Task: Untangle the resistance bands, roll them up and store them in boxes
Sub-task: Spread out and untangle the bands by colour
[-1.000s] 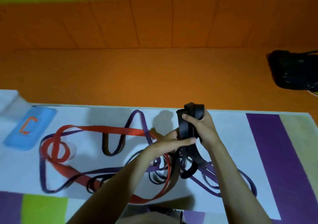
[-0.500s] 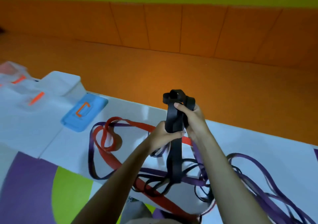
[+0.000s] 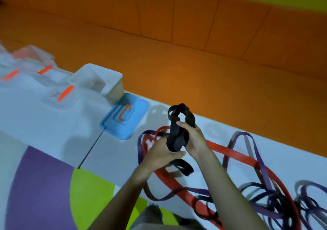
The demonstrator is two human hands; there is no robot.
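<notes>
Grip: left hand (image 3: 161, 153), right hand (image 3: 193, 138) both clasp folded black band (image 3: 175, 137).
White box (image 3: 113, 84), blue lid (image 3: 124, 123) left at far mat (image 3: 113, 156) edge; bare mat before them.

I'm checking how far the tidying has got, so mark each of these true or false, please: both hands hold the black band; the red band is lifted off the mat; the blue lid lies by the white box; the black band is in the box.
1. Both hands hold the black band. True: the left hand and right hand both grip its folded bundle.
2. The red band is lifted off the mat. False: it lies on the mat, tangled with purple bands.
3. The blue lid lies by the white box. True.
4. The black band is in the box. False: it is held above the mat.
</notes>
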